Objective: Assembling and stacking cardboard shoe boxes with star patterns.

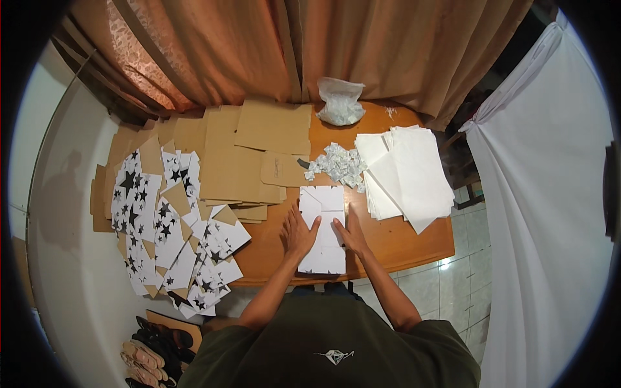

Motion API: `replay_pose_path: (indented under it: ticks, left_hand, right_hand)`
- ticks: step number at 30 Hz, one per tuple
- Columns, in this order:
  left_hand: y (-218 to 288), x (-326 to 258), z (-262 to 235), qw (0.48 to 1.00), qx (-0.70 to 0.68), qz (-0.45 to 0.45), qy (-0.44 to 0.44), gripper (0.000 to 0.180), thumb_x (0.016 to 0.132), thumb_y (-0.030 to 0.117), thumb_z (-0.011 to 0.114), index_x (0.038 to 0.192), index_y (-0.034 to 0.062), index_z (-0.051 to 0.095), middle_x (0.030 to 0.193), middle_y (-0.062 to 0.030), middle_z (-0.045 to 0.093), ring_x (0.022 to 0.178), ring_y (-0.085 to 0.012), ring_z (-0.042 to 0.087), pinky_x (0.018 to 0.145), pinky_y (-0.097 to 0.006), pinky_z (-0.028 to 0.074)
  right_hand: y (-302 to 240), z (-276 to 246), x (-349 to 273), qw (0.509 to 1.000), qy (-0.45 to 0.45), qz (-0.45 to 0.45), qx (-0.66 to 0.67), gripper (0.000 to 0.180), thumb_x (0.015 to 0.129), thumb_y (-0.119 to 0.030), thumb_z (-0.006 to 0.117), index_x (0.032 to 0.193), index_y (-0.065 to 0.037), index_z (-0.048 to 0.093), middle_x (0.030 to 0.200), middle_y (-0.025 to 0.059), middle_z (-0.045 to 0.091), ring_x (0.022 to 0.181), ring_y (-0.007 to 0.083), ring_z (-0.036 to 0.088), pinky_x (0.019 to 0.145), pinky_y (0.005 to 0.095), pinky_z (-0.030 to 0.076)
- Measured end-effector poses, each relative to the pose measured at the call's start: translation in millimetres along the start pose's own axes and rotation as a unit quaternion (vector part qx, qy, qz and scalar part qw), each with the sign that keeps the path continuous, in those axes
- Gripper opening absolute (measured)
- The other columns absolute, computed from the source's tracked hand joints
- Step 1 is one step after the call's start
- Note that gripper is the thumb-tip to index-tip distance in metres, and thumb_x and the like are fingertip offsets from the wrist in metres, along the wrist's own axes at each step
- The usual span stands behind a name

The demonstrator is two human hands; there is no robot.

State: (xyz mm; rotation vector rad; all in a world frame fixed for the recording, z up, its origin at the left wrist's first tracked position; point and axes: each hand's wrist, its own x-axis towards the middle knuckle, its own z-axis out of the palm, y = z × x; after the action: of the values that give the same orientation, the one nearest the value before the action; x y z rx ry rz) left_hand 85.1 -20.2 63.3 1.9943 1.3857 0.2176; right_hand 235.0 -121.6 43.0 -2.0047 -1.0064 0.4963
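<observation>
A white folded paper packet (331, 242) lies flat near the table's front edge, long side pointing away from me. Fold lines cross its face, and bits of black stars show along its rim. My left hand (300, 233) rests along its left edge, fingers stretched out and thumb on the paper. On the opposite edge, my right hand (352, 234) is also open, its thumb touching the top and its fingers extended beside it. Just beyond the packet is a heap of small whitish sachets (339, 164).
Star-printed white paper pieces (165, 226) overlap at the left of the wooden table (414, 242). Flat brown cardboard pieces (226, 155) are stacked behind them. White sheets (417, 171) lie at right; a clear plastic bag (341, 107) stands at the back. Shoes (145, 359) sit lower left.
</observation>
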Motion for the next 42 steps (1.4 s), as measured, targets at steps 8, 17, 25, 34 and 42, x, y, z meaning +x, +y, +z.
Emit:
replay_pose_path:
  ticks: [8, 17, 25, 34, 42]
  left_hand:
    - [28.1, 4.1, -49.0, 0.976, -0.200, 0.081, 0.015, 0.080, 0.097, 0.044, 0.064, 0.150, -0.0059, 0.032, 0.139, -0.0335, 0.053, 0.129, -0.0430, 0.054, 0.108, -0.045, 0.043]
    - [82.3, -7.1, -143.0, 0.859, -0.404, 0.305, 0.080, 0.075, 0.098, 0.059, 0.056, 0.144, 0.0035, 0.035, 0.143, -0.0281, 0.049, 0.136, -0.0346, 0.047, 0.114, -0.047, 0.034]
    - [43.9, -12.0, -103.5, 0.831, -0.489, 0.266, -0.013, 0.104, 0.092, 0.061, 0.066, 0.161, 0.0017, 0.015, 0.147, -0.0224, 0.038, 0.141, -0.0330, 0.041, 0.118, -0.044, 0.032]
    - [-44.2, -18.1, -47.0, 0.847, -0.470, 0.209, -0.132, 0.095, 0.089, 0.022, 0.080, 0.161, 0.0027, 0.021, 0.159, -0.0162, 0.026, 0.149, -0.0276, 0.031, 0.120, -0.038, 0.030]
    - [-95.2, -24.7, -31.7, 0.884, -0.374, 0.176, -0.218, 0.098, 0.086, 0.020, 0.084, 0.161, 0.0041, 0.024, 0.163, -0.0179, 0.029, 0.147, -0.0239, 0.034, 0.121, -0.036, 0.026]
  right_hand:
    - [-60.8, -40.3, 15.7, 0.970, -0.048, 0.028, 0.235, 0.070, 0.103, -0.033, 0.055, 0.156, 0.004, 0.027, 0.149, 0.0271, 0.044, 0.137, 0.0343, 0.045, 0.113, 0.0419, 0.034]
    - [-129.6, -110.8, 38.5, 0.869, 0.024, -0.048, 0.492, 0.083, 0.103, -0.070, 0.021, 0.160, -0.010, 0.029, 0.155, 0.0126, 0.043, 0.142, 0.0237, 0.040, 0.119, 0.0414, 0.025]
    - [-113.4, -94.9, 17.5, 0.893, 0.031, -0.043, 0.448, 0.046, 0.098, -0.025, 0.068, 0.136, -0.004, 0.052, 0.132, 0.0106, 0.054, 0.123, 0.0194, 0.053, 0.102, 0.0318, 0.043]
    - [-22.1, -34.0, -41.4, 0.924, -0.055, 0.009, 0.378, 0.060, 0.090, -0.002, 0.063, 0.145, 0.000, 0.039, 0.141, 0.0171, 0.049, 0.134, 0.0275, 0.050, 0.115, 0.0392, 0.039]
    - [34.0, -0.6, -79.6, 0.914, -0.068, 0.014, 0.399, 0.060, 0.087, 0.004, 0.065, 0.141, 0.000, 0.040, 0.139, 0.0149, 0.049, 0.133, 0.0243, 0.050, 0.112, 0.0366, 0.042]
